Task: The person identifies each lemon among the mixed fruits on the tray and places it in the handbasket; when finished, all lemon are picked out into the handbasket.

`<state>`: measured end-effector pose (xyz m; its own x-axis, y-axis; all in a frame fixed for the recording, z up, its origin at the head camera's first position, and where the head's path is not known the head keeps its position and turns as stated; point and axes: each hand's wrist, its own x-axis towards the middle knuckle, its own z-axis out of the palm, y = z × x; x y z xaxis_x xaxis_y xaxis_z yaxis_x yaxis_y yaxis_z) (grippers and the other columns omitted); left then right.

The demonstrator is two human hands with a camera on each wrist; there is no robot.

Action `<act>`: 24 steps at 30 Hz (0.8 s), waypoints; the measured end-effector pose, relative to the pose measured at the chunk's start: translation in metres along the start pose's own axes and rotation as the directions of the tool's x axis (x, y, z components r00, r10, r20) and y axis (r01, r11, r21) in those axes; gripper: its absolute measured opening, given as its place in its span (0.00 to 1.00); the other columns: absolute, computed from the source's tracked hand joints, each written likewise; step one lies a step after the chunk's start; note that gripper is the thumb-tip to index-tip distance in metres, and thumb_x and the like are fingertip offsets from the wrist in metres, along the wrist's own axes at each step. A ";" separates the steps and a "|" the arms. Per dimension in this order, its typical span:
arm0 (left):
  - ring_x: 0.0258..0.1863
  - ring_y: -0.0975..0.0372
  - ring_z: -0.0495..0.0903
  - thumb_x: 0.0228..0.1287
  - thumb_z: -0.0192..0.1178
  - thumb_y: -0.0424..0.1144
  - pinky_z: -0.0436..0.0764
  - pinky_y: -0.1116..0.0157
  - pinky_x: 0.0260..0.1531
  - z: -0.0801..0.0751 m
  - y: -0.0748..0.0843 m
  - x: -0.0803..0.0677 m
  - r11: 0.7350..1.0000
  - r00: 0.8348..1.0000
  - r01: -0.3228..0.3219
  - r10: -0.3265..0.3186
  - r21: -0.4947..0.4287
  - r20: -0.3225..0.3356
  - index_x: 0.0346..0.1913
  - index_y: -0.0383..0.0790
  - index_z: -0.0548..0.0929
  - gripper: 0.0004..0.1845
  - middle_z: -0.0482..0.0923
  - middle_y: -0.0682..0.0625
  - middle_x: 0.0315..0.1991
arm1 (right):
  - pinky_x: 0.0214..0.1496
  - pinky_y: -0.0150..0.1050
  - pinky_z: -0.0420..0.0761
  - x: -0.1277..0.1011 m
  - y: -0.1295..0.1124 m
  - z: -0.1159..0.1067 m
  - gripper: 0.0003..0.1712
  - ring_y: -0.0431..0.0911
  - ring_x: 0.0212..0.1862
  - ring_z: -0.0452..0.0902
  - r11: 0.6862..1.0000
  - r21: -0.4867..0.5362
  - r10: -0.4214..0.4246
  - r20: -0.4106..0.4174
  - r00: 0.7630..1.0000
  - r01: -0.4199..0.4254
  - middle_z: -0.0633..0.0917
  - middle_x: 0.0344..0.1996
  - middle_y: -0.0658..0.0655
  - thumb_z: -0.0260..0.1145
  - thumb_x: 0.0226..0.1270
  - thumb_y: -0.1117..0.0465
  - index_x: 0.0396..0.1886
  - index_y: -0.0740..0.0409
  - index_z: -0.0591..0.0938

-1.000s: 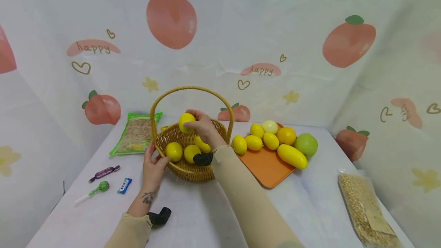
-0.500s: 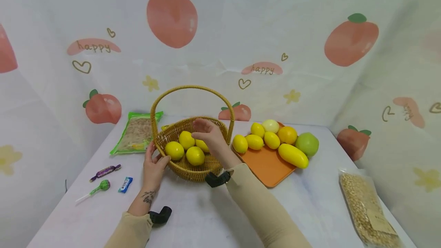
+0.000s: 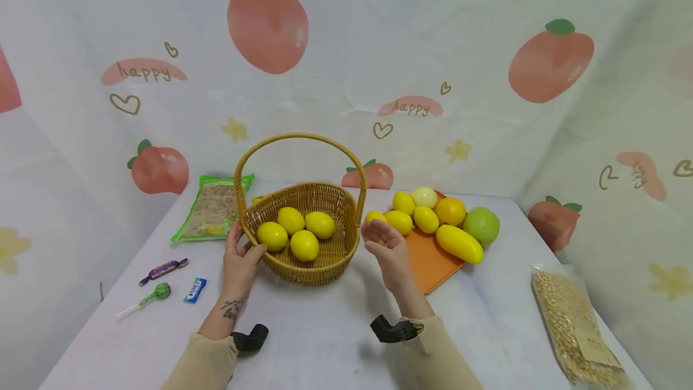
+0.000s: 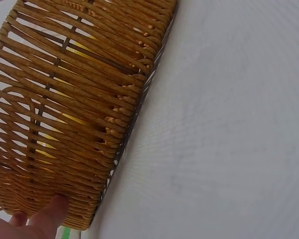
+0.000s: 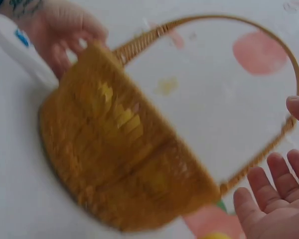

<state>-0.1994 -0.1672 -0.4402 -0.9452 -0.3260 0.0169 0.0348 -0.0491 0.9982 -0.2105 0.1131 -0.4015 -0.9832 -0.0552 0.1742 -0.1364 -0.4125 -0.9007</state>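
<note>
A wicker basket [image 3: 311, 274] with a tall arched handle stands in the middle of the table in the head view. Several yellow lemons [image 3: 304, 246] lie together inside it. My left hand [image 3: 240, 271] holds the basket's left rim, thumb over the edge; its fingertips [image 4: 57, 204] touch the outer weave in the left wrist view. Between the basket and the orange tray [image 3: 430, 263], my right hand [image 3: 391, 256] hovers with nothing in it, palm toward the basket. It partly covers a lemon [image 3: 376, 216] on the tray's left side.
The tray bears more lemons [image 3: 426, 219], an orange [image 3: 450, 212], a long yellow fruit [image 3: 459, 244] and a green round fruit [image 3: 481, 226]. Left lie a green-edged bag [image 3: 213, 209], a purple candy [image 3: 164, 271], a lollipop [image 3: 157, 294] and a blue packet [image 3: 195, 290]. A grain bag [image 3: 574, 324] lies right.
My right hand has let go of a lemon inside the basket, then drawn back right, out over the tray's left edge. The left hand stays on the rim.
</note>
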 end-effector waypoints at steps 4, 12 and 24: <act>0.64 0.49 0.59 0.60 0.52 0.28 0.72 0.84 0.35 0.000 -0.001 -0.001 1.000 1.000 0.001 -0.001 -0.004 0.006 0.74 0.52 0.43 0.44 0.46 0.44 0.72 | 0.49 0.30 0.78 0.001 0.003 -0.017 0.22 0.40 0.48 0.77 0.998 -0.046 -0.036 -0.076 0.996 0.033 0.83 0.39 0.44 0.57 0.55 0.80 0.51 0.66 0.74; 0.64 0.49 0.59 0.60 0.52 0.28 0.72 0.84 0.35 0.000 0.000 -0.001 1.000 1.000 -0.001 0.001 -0.007 0.013 0.74 0.51 0.42 0.44 0.45 0.44 0.72 | 0.57 0.31 0.73 0.026 0.011 -0.037 0.28 0.54 0.60 0.67 0.977 -0.212 -0.065 -0.245 0.967 0.012 0.76 0.53 0.60 0.60 0.56 0.77 0.58 0.68 0.68; 0.63 0.50 0.59 0.59 0.52 0.28 0.73 0.84 0.36 -0.001 -0.001 0.000 1.000 1.000 0.012 -0.012 0.009 0.006 0.74 0.50 0.43 0.43 0.46 0.45 0.72 | 0.68 0.47 0.62 0.065 0.038 -0.040 0.33 0.54 0.64 0.63 0.943 -0.328 -0.036 -0.277 0.960 -0.059 0.69 0.61 0.69 0.64 0.55 0.71 0.62 0.68 0.67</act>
<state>-0.1992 -0.1679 -0.4410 -0.9474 -0.3201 0.0050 0.0202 -0.0443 0.9988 -0.2840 0.1299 -0.4402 -0.9727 0.2140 0.0898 -0.1107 -0.0876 -0.9900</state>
